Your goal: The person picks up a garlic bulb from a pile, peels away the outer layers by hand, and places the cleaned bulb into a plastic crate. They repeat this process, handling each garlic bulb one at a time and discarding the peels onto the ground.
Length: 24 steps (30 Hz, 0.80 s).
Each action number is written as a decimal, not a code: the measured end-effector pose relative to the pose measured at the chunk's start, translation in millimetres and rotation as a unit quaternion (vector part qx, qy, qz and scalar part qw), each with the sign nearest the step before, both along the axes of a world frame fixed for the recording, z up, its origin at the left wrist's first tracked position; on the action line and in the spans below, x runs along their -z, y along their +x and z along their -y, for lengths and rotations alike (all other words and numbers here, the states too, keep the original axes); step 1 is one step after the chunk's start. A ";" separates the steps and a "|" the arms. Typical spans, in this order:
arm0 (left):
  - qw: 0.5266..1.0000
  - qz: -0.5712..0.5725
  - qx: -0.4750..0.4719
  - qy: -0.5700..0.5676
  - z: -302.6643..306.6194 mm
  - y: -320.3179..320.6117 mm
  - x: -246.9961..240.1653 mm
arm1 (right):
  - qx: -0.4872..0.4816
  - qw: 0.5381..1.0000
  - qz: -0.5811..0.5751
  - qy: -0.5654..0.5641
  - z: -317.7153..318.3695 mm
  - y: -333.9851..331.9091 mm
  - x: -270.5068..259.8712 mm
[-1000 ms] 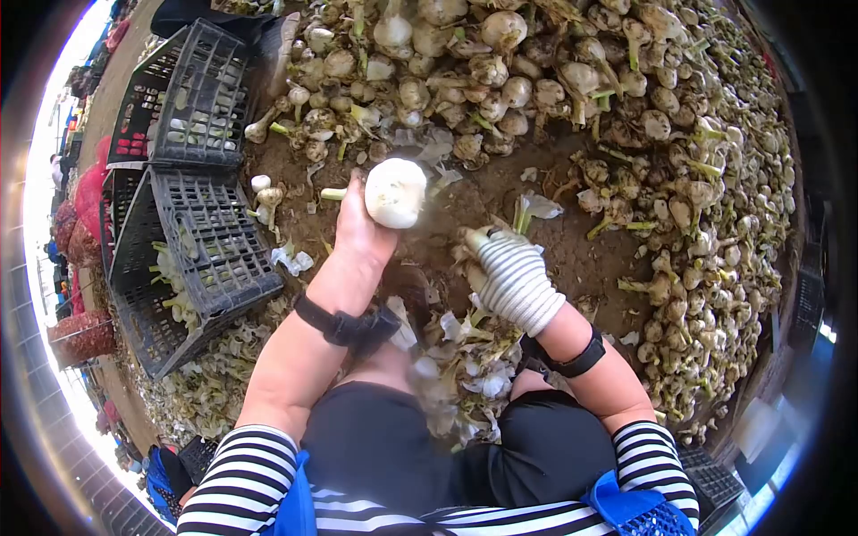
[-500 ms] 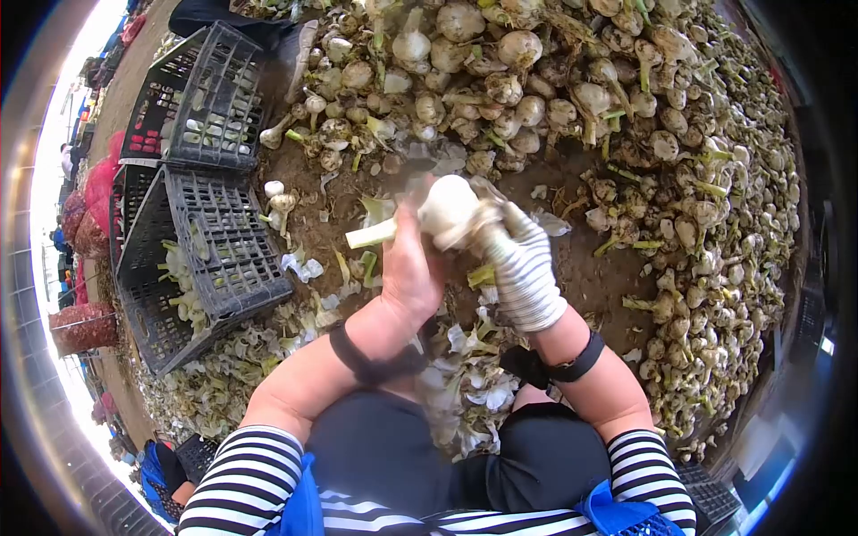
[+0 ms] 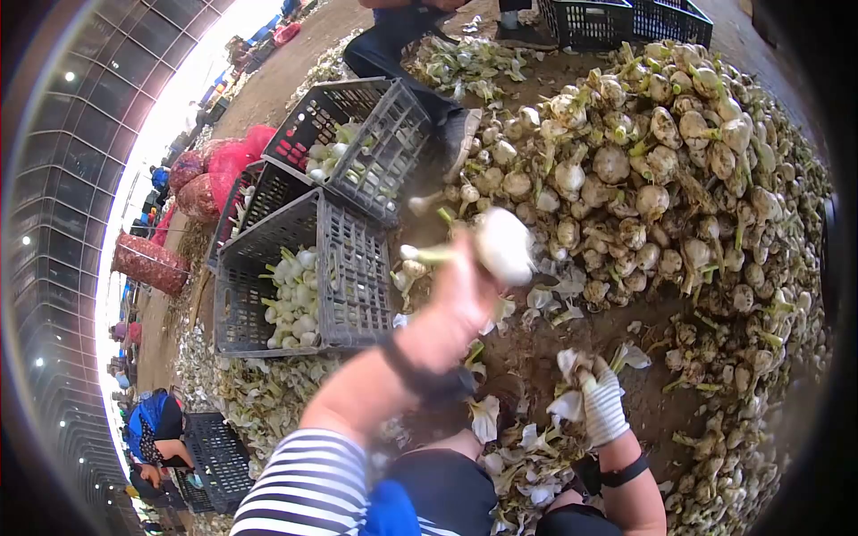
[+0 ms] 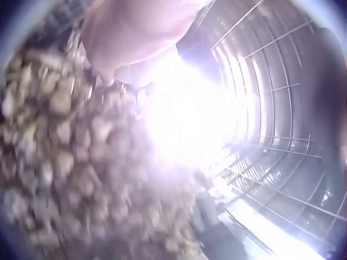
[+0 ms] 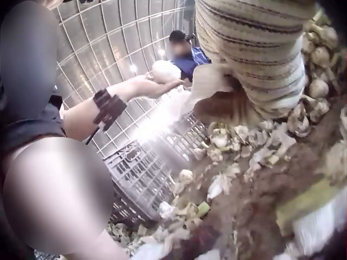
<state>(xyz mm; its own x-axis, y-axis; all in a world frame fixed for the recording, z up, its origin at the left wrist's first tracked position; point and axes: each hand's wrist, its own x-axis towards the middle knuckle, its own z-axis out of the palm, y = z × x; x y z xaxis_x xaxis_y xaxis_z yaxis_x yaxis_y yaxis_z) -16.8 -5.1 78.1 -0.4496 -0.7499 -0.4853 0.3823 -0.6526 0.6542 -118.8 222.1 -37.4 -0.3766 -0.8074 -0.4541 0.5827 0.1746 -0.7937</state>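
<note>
A white, cleaned garlic bulb (image 3: 506,248) with a short cut stem is held in my bare left hand (image 3: 468,288), raised beside the black crates. In the right wrist view the same bulb (image 5: 166,71) shows at the end of my outstretched left arm. My right hand (image 3: 604,411), in a striped knit glove, is low over the littered ground and holds papery garlic skins (image 3: 567,406) at its fingertips. Part of that loose skin (image 5: 209,81) hangs by the glove in the right wrist view. The left wrist view is blurred and glaring.
An open black plastic crate (image 3: 357,277) stands tilted at the left, with cleaned garlic bulbs (image 3: 293,304) inside. Behind it is another crate (image 3: 380,147). A large heap of uncleaned garlic (image 3: 661,179) fills the right side. Another person's shoe (image 3: 461,143) is at the heap's edge.
My hands came together at the bulb, then parted. The left carried the bulb toward the crates; the right moved down and away with skins. The head view has swung left.
</note>
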 end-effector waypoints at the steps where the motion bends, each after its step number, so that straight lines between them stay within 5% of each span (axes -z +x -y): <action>1: 0.995 -0.031 -0.077 -0.063 30.5 6.4 -23.7 | -0.009 0.999 -0.016 0.042 -6.6 1.6 -5.4; 3: 0.960 -0.060 -0.173 -0.211 87.1 23.4 -55.6 | 0.004 0.997 -0.009 0.070 -29.6 7.9 32.5; 5: 0.930 -0.120 -0.294 -0.183 113.3 24.6 -63.6 | 0.014 0.995 -0.002 0.099 -34.7 4.5 44.9; 7: 0.955 -0.055 -0.174 -0.233 92.3 14.6 -33.5 | 0.010 0.999 -0.002 0.044 -37.8 -4.4 40.8; 8: 0.965 -0.001 -0.105 -0.239 73.8 7.9 -2.2 | 0.137 0.980 0.143 -0.019 -36.5 -10.0 50.3; 9: 0.971 0.077 -0.057 -0.220 42.0 -1.7 22.7 | 0.101 0.946 -0.306 0.024 -34.5 -27.2 51.5; 10: 0.947 0.197 0.025 -0.253 21.6 -3.7 61.8 | 0.006 0.721 -0.687 0.085 -41.7 -50.6 49.9; 11: 0.903 0.300 0.117 -0.286 -0.5 0.7 107.0 | -0.079 0.685 -0.691 0.217 -40.2 -56.1 21.3; 12: 0.881 0.314 0.165 -0.314 -23.3 5.7 137.2 | -0.029 0.609 -0.752 0.251 -62.5 -70.8 96.8; 13: 0.850 0.336 0.216 -0.344 -43.4 11.6 162.3 | -0.061 0.629 -0.712 0.306 -64.8 -66.6 87.3; 14: 0.822 0.331 0.272 -0.375 -56.3 19.1 182.8 | -0.271 0.603 -0.648 0.379 -67.4 -64.3 101.0; 15: 0.789 0.322 0.316 -0.417 -67.3 19.2 196.2 | -0.242 0.597 -0.692 0.325 -66.3 -40.7 70.6; 16: 0.797 0.305 0.323 -0.409 -82.7 13.3 193.5 | -0.480 0.558 -0.598 0.317 -62.0 -23.0 66.7; 17: 0.725 0.348 0.381 -0.456 -95.6 12.2 180.1 | -0.427 0.672 -0.573 0.195 -77.0 6.1 88.4; 18: 0.641 0.390 0.432 -0.500 -104.6 14.6 173.3 | -0.377 0.654 -0.649 0.093 -94.3 37.7 84.2; 19: 0.644 0.384 0.435 -0.498 -111.5 17.2 178.1 | -0.321 0.624 -0.712 -0.012 -107.5 60.2 81.5; 21: 0.544 0.324 0.614 -0.471 -121.5 23.3 189.0 | -0.573 0.747 -0.328 -0.076 -117.5 70.4 108.2; 22: 0.542 0.320 0.616 -0.474 -126.3 28.8 188.1 | -0.650 0.746 -0.146 0.017 -74.9 22.1 36.8; 23: 0.458 0.281 0.646 -0.542 -132.1 36.9 185.8 | -0.594 0.731 -0.315 0.118 -61.9 5.8 37.1; 24: 0.368 0.239 0.668 -0.600 -136.4 42.3 183.3 | -0.407 0.754 -0.511 -0.066 -64.6 -7.8 94.6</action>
